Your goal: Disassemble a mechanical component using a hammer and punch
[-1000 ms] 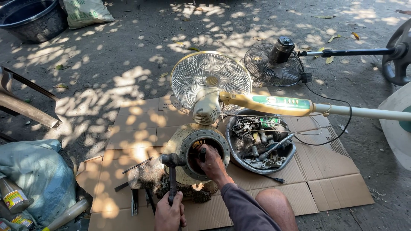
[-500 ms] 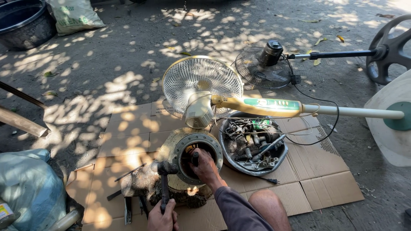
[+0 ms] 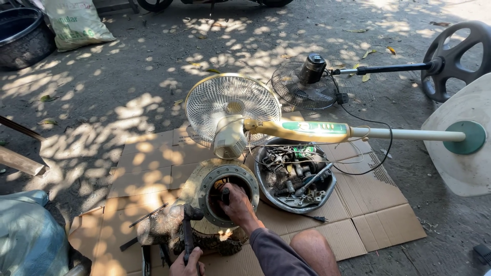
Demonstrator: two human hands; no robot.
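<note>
A round fan motor housing with a grey metal ring [image 3: 225, 176] lies on flattened cardboard [image 3: 153, 168] in front of me. My right hand [image 3: 238, 205] reaches into its opening and grips a small dark tool or part there. At the bottom edge my left hand [image 3: 187, 264] is closed round the handle of a hammer [image 3: 187, 230], whose head rests near a rough block [image 3: 161, 230] beside the housing. A cream pedestal fan [image 3: 232, 115] lies on its side just behind the housing.
A metal bowl full of screws and tools [image 3: 296, 176] sits right of the housing. A second dark fan [image 3: 307, 84] lies farther back, its round base [image 3: 452, 59] at right. Black tub [image 3: 20, 36] and sack [image 3: 74, 23] at far left; blue bag [image 3: 28, 237] near left.
The view has shifted, so everything sits lower and further right in frame. My right hand stays inside the housing and my left hand keeps hold of the hammer.
</note>
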